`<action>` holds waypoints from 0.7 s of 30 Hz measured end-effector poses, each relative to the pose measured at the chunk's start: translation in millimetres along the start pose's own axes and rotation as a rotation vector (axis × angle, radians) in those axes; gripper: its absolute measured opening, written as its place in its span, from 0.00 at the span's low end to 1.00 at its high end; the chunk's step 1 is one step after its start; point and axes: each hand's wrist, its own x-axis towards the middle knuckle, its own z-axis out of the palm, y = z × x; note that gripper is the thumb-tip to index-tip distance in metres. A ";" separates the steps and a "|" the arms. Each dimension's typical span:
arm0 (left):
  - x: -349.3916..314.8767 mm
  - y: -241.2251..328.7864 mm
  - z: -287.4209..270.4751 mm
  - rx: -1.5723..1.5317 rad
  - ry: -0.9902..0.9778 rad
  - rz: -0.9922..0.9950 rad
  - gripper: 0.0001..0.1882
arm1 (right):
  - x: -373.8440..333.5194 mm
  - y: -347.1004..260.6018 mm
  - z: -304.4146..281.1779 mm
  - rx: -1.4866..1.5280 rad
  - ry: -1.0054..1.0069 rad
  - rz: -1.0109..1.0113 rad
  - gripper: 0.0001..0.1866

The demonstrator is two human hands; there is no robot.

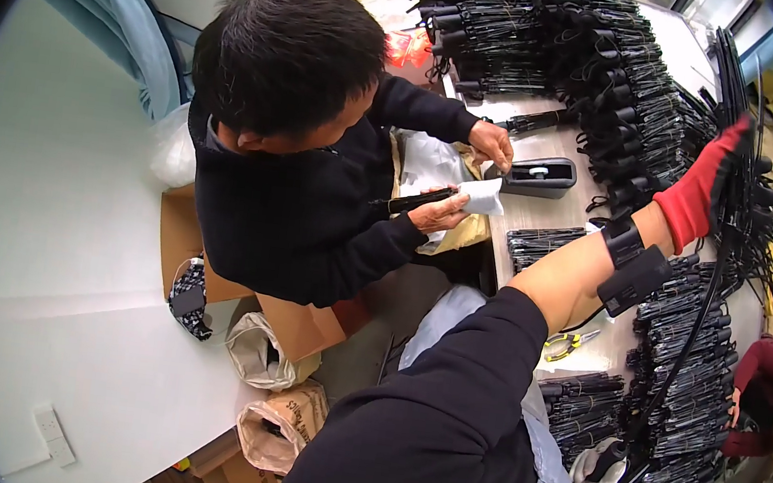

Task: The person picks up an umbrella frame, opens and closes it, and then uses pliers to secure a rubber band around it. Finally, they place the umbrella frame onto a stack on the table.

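Taking the black tape dispenser (pixel 547 178) on the worktop (pixel 539 143) as the landmark, the left hand (pixel 699 191), in a red glove, reaches out to its right and lies against a loose sheaf of long black rods (pixel 764 213); the fingertips are hidden among them, so I cannot tell whether the fingers pinch any. The right hand (pixel 588 467), in a pale glove, is well below the dispenser, next to a black handle (pixel 610 457); its fingers show too little to say whether they are closed on it. Bundled umbrella frames (pixel 684 375), black with thin metal ribs, lie in rows below and to the right of the dispenser, and a curved heap (pixel 609 76) of more stands above it. Yellow-and-black pliers (pixel 563 346) lie below it, near the bare left forearm. Left of the dispenser, a co-worker (pixel 285 162) in a dark top has one hand (pixel 492 145) at the dispenser's near end and the other (pixel 438 214) holding a slim black bundle (pixel 419 200) with a white wrapper (pixel 482 195).
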 end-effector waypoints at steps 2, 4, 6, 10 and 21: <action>6.8 3.5 1.3 0.396 0.110 0.152 0.38 | 1.0 -14.4 7.0 -0.027 -0.026 0.034 0.29; 5.0 7.5 8.2 0.369 0.157 0.134 0.35 | 2.9 -26.3 16.1 -0.063 -0.055 0.079 0.29; 1.4 16.5 16.4 0.324 0.234 0.115 0.29 | 0.8 -31.0 22.1 -0.172 0.032 -0.039 0.27; 11.6 25.3 -6.0 0.250 0.201 0.075 0.22 | 39.6 -36.5 73.3 -0.561 0.267 -0.495 0.22; -80.4 -93.2 34.7 0.454 0.273 -0.082 0.17 | 120.2 -69.8 84.4 -0.054 -0.097 -0.397 0.17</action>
